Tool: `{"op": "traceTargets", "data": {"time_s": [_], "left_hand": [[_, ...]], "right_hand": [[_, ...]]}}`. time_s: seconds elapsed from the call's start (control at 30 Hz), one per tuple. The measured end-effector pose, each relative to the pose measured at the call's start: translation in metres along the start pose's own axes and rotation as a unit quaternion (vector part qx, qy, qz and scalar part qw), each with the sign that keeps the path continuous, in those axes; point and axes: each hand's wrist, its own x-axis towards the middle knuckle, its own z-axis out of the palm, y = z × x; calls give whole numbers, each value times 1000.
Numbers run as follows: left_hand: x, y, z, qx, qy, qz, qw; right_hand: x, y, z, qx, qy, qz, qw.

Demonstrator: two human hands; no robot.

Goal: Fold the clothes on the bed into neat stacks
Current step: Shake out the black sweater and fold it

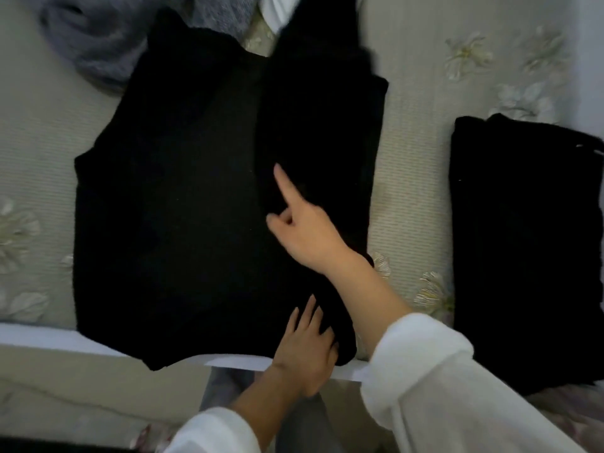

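Note:
A large black garment (183, 191) lies spread flat on the bed (421, 93), its right side folded in over the middle. My left hand (307, 348) rests on the garment's near hem with fingers spread flat, beside the folded edge. My right hand (307, 230) lies on the folded part; its index finger is stretched out on the cloth, and the thumb and other fingers are curled with nothing seen between them. A folded black garment (523, 240) sits apart on the right of the bed.
A grey fuzzy garment (98, 44) lies crumpled at the far left, partly under the black one. A white piece of cloth (277, 11) shows at the top edge. The bed's near edge (49, 338) runs just under the hem.

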Motion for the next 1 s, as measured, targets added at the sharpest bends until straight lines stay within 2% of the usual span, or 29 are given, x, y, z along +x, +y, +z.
{"op": "traceTargets", "data": {"time_s": [0.03, 0.1, 0.23, 0.43, 0.5, 0.57, 0.63, 0.7, 0.8, 0.83, 0.87, 1.0], "left_hand": [[-3, 0, 2, 7, -4, 5, 1000], [-10, 0, 6, 15, -18, 18, 1000], [-22, -7, 11, 49, -26, 49, 997], [-23, -23, 4, 44, -42, 102, 993], [-21, -32, -5, -16, -19, 99, 995], [-18, -43, -20, -180, 52, 33, 982], [-12, -61, -42, -325, 180, -88, 924], [-3, -88, -68, -436, 306, -219, 818], [20, -139, -114, -585, 383, -325, 637], [30, -156, -129, -614, 388, -330, 603], [39, -170, -144, -625, 388, -325, 595], [72, -200, -196, -655, 341, -289, 610]], "right_hand": [[0, 10, 11, -53, -62, 29, 996], [-7, 35, 24, -127, -95, 70, 985], [-31, 72, 30, -146, -20, 114, 983], [-28, 84, 17, -167, 74, 113, 977], [-24, 87, 14, -167, 70, 136, 974], [-21, 89, 14, -168, 57, 154, 972], [-16, 87, 16, -153, 79, 156, 973], [-8, 81, 18, -135, 123, 131, 974], [8, 71, 23, -115, 143, 74, 980], [13, 67, 25, -115, 132, 62, 983], [17, 64, 28, -120, 112, 56, 985], [13, 56, 54, -215, -39, 86, 972]]}}
